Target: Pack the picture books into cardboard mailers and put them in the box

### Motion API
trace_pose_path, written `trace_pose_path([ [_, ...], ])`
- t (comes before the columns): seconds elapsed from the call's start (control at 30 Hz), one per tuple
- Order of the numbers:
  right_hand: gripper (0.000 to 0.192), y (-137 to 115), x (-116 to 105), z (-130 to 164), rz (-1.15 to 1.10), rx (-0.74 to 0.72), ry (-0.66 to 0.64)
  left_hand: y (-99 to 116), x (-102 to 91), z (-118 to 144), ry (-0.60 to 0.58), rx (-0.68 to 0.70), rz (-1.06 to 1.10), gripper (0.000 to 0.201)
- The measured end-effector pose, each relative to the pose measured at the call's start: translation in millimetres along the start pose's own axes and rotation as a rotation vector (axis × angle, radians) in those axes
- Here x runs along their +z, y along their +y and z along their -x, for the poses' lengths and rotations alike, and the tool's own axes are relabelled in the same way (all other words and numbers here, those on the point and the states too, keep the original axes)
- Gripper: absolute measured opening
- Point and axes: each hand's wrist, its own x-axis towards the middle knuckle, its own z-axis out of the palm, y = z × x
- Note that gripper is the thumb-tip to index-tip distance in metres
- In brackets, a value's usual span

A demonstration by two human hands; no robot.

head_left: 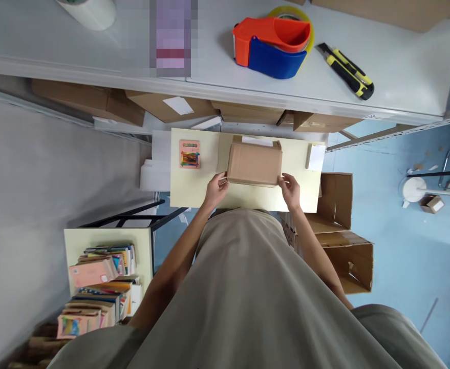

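Note:
A small brown cardboard box (254, 163) lies on the pale yellow table (201, 192) in front of me, with a raised flap and a strip of white along its far side. My left hand (216, 189) pinches the box's near left corner. At the near right corner, my right hand (289, 190) grips the same box with thumb and fingers. To the left of the box lies a book with an orange cover (190, 154). A small white box (316, 157) sits at the table's right end.
On the shelf above are an orange and blue tape dispenser (273, 46), a yellow and black utility knife (347, 73) and a white roll (92, 13). Books (98, 287) are piled on a side table at lower left. Open cardboard boxes (336, 202) stand at right.

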Motion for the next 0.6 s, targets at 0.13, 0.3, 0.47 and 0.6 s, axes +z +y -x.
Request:
trace_pose_path([
  [0.13, 0.082, 35, 8, -11, 0.015, 0.124, -0.183, -29, -9.3, -12, -0.028, -0.187, -0.120, 0.021],
  [0.3, 0.079, 28, 7, -39, 0.055, 0.090, -0.114, -24, -6.1, -48, 0.061, -0.145, -0.057, 0.030],
  [0.47, 0.098, -2, 15, -55, -0.050, 0.106, -0.236, 5, 6.1, -77, 0.077, -0.102, 0.052, 0.044],
  [0.6, 0.097, -23, 8, -42, -0.091, 0.015, -0.231, 27, -7.6, -67, 0.034, -0.045, 0.117, 0.064],
])
